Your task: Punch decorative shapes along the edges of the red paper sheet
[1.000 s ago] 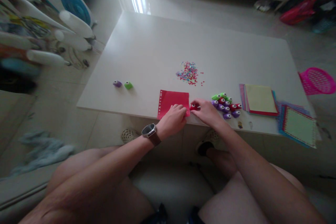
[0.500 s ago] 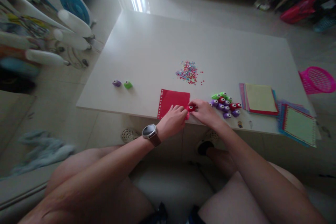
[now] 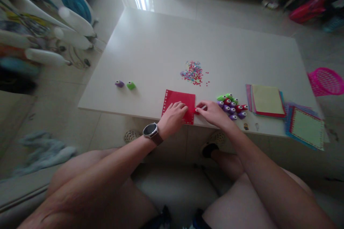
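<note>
A sheet of red paper [image 3: 178, 96] lies at the table's front edge, with small holes punched down its left side and a few at its lower right. My left hand [image 3: 172, 115] rests on the sheet with its fingers laid out, pressing it down. At the paper's right edge, my right hand [image 3: 214, 113] grips a small red craft punch [image 3: 197, 110], partly covered by the fingers. Whether the paper sits inside the punch's slot I cannot tell. Close to the right hand is a cluster of purple, green and red craft punches [image 3: 232, 105].
Behind the sheet lies a pile of colored confetti [image 3: 192, 72]. A purple punch [image 3: 119, 83] and a green punch [image 3: 131, 85] stand at left. To the right are stacked colored papers [image 3: 266, 100] and punched sheets [image 3: 307, 128] overhanging the white table [image 3: 215, 50].
My left hand has shifted left, from the paper's right edge onto the sheet, its fingers flatter. Holes at the lower right edge now show. My right hand still holds the red punch, now more covered.
</note>
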Motion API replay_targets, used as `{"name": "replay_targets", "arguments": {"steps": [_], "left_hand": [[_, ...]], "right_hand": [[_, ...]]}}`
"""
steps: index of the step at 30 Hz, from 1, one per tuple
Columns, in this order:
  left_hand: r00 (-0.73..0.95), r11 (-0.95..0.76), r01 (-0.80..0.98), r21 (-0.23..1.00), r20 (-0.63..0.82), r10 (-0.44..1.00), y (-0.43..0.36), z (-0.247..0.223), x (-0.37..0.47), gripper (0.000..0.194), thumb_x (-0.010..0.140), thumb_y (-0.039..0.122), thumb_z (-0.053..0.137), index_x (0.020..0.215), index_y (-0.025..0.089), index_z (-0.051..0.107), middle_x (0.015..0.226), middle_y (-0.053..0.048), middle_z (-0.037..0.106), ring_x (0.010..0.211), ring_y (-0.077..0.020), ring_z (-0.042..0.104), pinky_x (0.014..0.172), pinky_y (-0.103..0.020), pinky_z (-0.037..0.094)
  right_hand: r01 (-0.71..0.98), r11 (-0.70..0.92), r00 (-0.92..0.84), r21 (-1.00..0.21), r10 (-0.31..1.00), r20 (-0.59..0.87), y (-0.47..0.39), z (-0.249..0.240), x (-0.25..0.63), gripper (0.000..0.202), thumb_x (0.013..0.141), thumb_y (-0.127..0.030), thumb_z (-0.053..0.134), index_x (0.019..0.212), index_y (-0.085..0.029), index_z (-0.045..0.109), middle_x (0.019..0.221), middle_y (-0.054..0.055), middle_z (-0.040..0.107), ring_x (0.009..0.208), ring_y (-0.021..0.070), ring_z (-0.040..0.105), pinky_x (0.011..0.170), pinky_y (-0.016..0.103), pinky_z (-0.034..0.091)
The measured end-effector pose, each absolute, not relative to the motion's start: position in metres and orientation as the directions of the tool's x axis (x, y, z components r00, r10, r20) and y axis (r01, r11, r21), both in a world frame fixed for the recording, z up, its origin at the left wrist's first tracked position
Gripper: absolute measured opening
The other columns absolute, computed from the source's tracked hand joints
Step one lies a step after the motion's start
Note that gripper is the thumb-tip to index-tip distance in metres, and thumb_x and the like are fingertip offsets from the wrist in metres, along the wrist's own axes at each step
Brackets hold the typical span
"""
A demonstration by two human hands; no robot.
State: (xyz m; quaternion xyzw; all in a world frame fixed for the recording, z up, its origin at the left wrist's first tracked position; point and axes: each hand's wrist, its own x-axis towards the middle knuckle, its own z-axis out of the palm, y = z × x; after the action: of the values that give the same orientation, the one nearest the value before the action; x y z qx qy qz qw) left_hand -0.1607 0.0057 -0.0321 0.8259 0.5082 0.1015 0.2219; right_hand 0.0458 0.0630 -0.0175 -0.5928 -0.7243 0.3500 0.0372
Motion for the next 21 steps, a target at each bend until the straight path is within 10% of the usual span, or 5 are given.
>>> {"name": "replay_targets", "arguments": {"steps": [21], "left_hand": [[0.564, -0.448, 0.717, 0.534, -0.067, 0.823, 0.0121, -0.0344, -0.1693, 0.049, 0.089, 0.009, 0.059, 0.136, 0.019, 0.054, 0.135, -0.013, 0.063, 0.132, -0.0283, 0.055, 0.113, -0.047, 0.049]], "right_hand": [[0.789, -0.012, -0.302, -0.614, 0.863, -0.405, 0.0623, -0.0137, 0.0387, 0.005, 0.093, -0.022, 0.073, 0.094, -0.018, 0.076, 0.095, 0.007, 0.08, 0.084, 0.0179, 0.072, 0.081, 0.028, 0.052]]}}
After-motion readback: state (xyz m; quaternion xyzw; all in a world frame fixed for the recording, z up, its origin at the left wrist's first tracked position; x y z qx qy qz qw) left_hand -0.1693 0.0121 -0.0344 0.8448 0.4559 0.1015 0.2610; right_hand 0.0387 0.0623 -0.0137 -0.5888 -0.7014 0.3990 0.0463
